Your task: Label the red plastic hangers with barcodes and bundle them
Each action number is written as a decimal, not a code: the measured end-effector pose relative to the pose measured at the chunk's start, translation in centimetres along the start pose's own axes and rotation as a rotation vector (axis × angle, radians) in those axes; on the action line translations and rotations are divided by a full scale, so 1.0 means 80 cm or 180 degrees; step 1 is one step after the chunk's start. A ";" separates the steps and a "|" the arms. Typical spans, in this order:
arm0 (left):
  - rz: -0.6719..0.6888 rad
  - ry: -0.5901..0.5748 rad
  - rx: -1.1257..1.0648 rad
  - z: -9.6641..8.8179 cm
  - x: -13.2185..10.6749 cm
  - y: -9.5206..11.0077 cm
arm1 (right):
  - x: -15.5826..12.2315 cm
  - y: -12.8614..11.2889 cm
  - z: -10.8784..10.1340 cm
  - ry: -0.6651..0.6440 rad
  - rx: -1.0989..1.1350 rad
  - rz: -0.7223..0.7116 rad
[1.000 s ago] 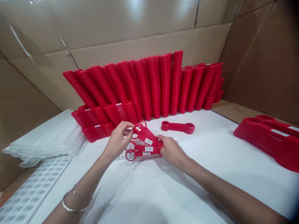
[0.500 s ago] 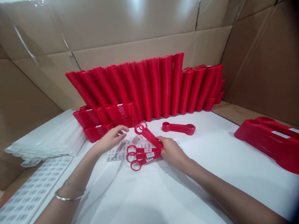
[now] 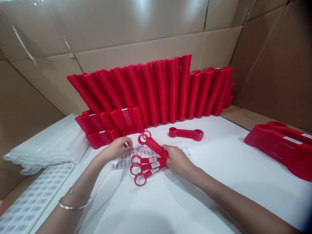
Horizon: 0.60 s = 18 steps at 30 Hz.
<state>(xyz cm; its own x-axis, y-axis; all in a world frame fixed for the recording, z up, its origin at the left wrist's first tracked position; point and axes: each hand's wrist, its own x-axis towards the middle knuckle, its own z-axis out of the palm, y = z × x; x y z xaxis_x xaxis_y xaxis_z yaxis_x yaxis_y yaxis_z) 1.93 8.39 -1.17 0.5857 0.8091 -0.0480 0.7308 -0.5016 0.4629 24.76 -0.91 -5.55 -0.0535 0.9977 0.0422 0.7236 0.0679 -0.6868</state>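
Observation:
My right hand (image 3: 179,161) grips a fan of flat red plastic strips (image 3: 155,147) with ring-shaped ends, holding them at their right ends. The lower strips each carry a small white barcode label (image 3: 155,165); no label shows on the upper ones. Beneath the fan lies a sheet of barcode labels (image 3: 119,163), partly covered. My left hand (image 3: 119,148) is over the sheet's left part, its fingers curled and thumb close to the fingertips. Whatever may be between them is too small to make out. A short stack of the same red strips (image 3: 186,133) lies behind my right hand.
Tall stacks of red strips (image 3: 161,92) line the back against cardboard walls (image 3: 146,42). Bundled red strips (image 3: 128,120) lie at back left. Clear plastic bags (image 3: 48,139) and another label sheet (image 3: 36,198) are at left. Larger red stacks (image 3: 278,152) rest at right on the white table (image 3: 219,162).
My left hand has lowered toward the label sheet and its fingers have curled in. The fan in my right hand has shifted slightly down and left.

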 end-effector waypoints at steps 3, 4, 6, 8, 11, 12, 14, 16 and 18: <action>0.0061 0.0009 -0.0579 -0.010 -0.013 0.039 | 0.000 -0.001 0.001 0.0011 -0.0001 0.0048; 0.0067 0.0151 -0.0745 -0.007 -0.015 0.053 | 0.000 -0.002 0.001 0.0012 -0.0001 0.0055; 0.0143 0.0366 -0.0943 0.009 -0.017 0.078 | -0.001 -0.004 0.001 0.0019 0.0005 0.0051; 0.0211 0.0535 -0.0998 0.029 -0.015 0.093 | -0.002 -0.006 0.000 0.0040 0.0018 0.0021; 0.0195 0.0792 -0.1034 0.052 -0.011 0.099 | -0.004 -0.009 -0.002 0.0089 0.0046 -0.0012; 0.0173 0.0862 -0.1041 0.056 -0.010 0.098 | -0.005 -0.010 -0.002 0.0107 0.0057 -0.0012; 0.0134 0.0995 -0.1030 0.060 -0.009 0.097 | -0.006 -0.011 -0.003 0.0131 0.0085 0.0002; 0.0094 0.1083 -0.0996 0.060 -0.009 0.097 | -0.006 -0.012 -0.003 0.0137 0.0116 0.0022; 0.0062 0.1121 -0.0957 0.061 -0.009 0.097 | -0.007 -0.013 -0.002 0.0129 0.0142 0.0036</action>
<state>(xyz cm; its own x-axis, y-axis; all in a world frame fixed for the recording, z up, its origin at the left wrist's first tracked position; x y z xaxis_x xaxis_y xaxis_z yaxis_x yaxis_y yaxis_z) 8.91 2.39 -1.87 0.4057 0.8812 0.2428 0.5562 -0.4488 0.6995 24.16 -1.54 -4.75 -0.0171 0.9979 0.0631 0.6925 0.0573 -0.7192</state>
